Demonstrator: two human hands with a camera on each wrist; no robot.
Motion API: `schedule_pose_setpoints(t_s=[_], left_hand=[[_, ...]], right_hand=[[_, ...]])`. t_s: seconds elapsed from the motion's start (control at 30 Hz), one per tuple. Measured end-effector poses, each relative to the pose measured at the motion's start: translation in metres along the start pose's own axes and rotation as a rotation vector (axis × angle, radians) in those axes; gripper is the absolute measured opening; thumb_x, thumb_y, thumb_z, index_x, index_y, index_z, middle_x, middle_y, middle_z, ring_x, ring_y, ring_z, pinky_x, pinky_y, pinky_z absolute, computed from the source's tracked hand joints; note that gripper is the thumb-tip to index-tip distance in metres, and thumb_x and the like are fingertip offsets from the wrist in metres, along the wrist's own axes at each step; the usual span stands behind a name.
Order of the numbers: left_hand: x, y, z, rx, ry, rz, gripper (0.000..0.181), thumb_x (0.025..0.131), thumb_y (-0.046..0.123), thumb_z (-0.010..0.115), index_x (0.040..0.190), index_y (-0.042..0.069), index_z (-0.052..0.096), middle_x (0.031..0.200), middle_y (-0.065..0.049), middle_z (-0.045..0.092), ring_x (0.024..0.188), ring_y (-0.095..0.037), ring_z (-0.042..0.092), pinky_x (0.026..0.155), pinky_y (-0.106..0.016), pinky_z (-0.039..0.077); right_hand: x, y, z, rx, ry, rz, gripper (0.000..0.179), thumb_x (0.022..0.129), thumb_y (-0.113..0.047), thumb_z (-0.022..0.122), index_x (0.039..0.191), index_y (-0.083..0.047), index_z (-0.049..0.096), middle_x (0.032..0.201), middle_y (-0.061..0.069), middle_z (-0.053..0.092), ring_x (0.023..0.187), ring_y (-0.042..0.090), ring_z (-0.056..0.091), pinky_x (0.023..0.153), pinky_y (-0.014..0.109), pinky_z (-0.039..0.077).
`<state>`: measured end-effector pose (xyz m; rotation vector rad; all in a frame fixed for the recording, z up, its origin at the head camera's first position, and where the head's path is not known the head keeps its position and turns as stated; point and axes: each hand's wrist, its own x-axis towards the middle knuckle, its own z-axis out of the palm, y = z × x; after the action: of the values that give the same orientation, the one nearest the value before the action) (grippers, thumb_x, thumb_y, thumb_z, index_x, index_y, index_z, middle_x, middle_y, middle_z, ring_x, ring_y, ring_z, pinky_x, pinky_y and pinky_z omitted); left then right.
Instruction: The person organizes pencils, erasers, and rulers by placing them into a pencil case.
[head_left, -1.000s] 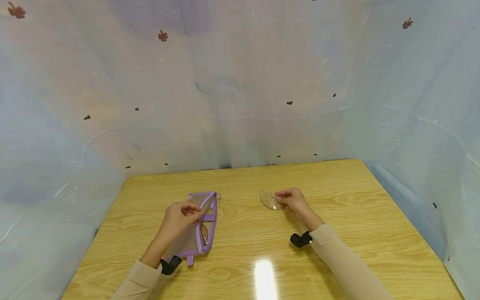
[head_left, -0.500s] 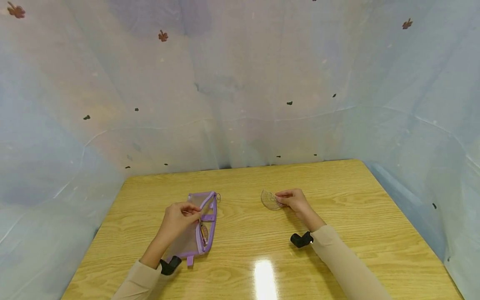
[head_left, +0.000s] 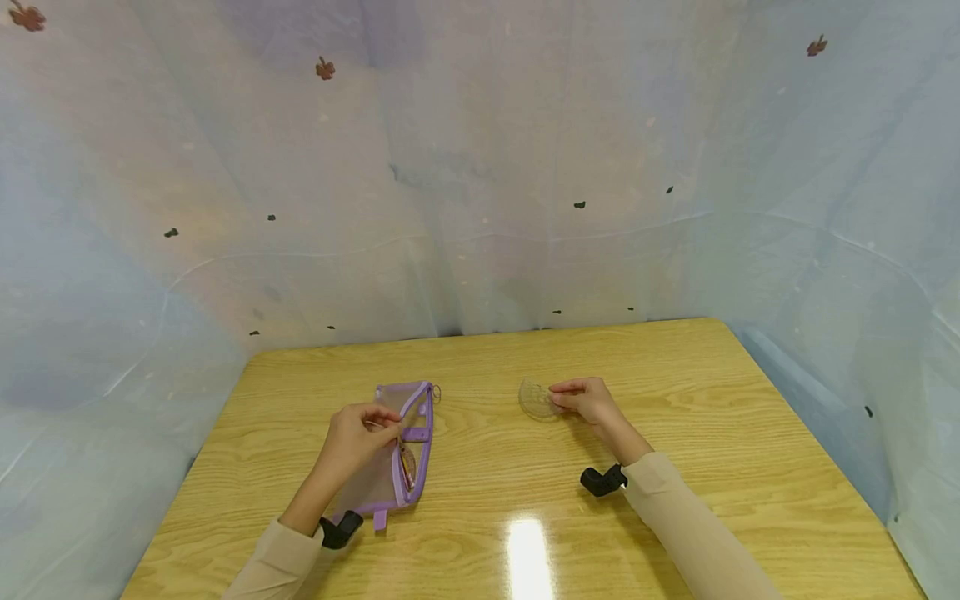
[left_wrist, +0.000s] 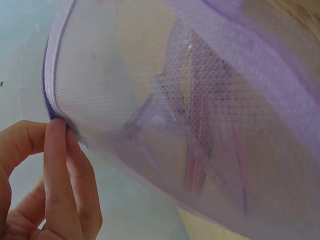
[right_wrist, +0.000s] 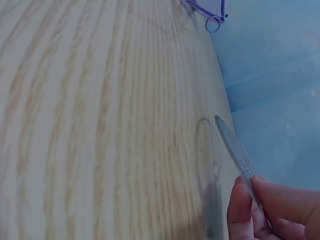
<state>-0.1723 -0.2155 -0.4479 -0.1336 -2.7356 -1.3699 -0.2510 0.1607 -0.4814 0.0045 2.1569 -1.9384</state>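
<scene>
A translucent pencil case (head_left: 371,483) with purple edging lies on the left of the table, its zipped side gaping. Pinched between the fingertips of my left hand (head_left: 356,437) is the edge of its opening, lifted up. Through the mesh in the left wrist view, slim pink and yellow items (left_wrist: 197,115) show inside. My right hand (head_left: 591,402) pinches a clear plastic protractor (head_left: 536,400) by its side, between thumb and fingers. In the right wrist view the protractor (right_wrist: 234,147) is tilted, raised over the wood, its shadow beside it.
The wooden table (head_left: 480,467) carries both things. A ring (head_left: 437,392) hangs at the far end of the pencil case. Pale patterned sheeting (head_left: 480,167) stands behind the table and along its sides. Black wrist mounts (head_left: 602,480) sit under both wrists.
The protractor tilts slightly in my right hand, its glare fading. My left hand stays in place on the pencil case's edge.
</scene>
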Motion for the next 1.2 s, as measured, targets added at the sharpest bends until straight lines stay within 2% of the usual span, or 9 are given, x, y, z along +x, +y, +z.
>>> schedule_pose_setpoints(t_s=[0.27,0.57,0.8,1.2], left_hand=[[0.000,0.002,0.000,-0.024,-0.006,-0.013,0.010,0.087,0.007,0.076,0.094,-0.001,0.075,0.079,-0.002,0.068,0.068,-0.016,0.065,0.058,-0.026,0.054],[0.004,0.000,0.003,-0.011,-0.013,-0.001,0.012,0.086,0.010,0.078,0.094,0.001,0.076,0.078,0.000,0.068,0.069,-0.015,0.064,0.059,-0.026,0.053],[0.005,0.002,0.002,-0.042,-0.015,-0.001,0.010,0.086,0.008,0.078,0.093,0.001,0.075,0.078,-0.002,0.069,0.067,-0.016,0.065,0.057,-0.026,0.055],[0.001,-0.001,0.000,-0.045,-0.020,-0.022,0.010,0.087,0.010,0.077,0.093,0.002,0.076,0.079,-0.001,0.069,0.069,-0.016,0.066,0.060,-0.026,0.055]], right_hand=[[0.001,0.003,0.002,0.004,-0.024,-0.001,0.029,0.095,0.007,0.061,0.120,0.021,0.059,0.110,0.028,0.068,0.087,0.021,0.070,0.078,0.036,0.057],[0.000,0.000,0.008,0.009,-0.044,-0.008,0.028,0.094,0.008,0.061,0.120,0.021,0.059,0.111,0.029,0.067,0.090,0.025,0.070,0.080,0.037,0.057],[0.000,-0.001,0.013,0.003,-0.064,-0.028,0.028,0.094,0.009,0.061,0.119,0.022,0.059,0.113,0.031,0.066,0.094,0.027,0.069,0.082,0.038,0.057],[0.002,0.006,0.022,0.035,-0.096,-0.039,0.028,0.094,0.009,0.062,0.118,0.022,0.060,0.111,0.031,0.066,0.088,0.022,0.070,0.079,0.035,0.057]])
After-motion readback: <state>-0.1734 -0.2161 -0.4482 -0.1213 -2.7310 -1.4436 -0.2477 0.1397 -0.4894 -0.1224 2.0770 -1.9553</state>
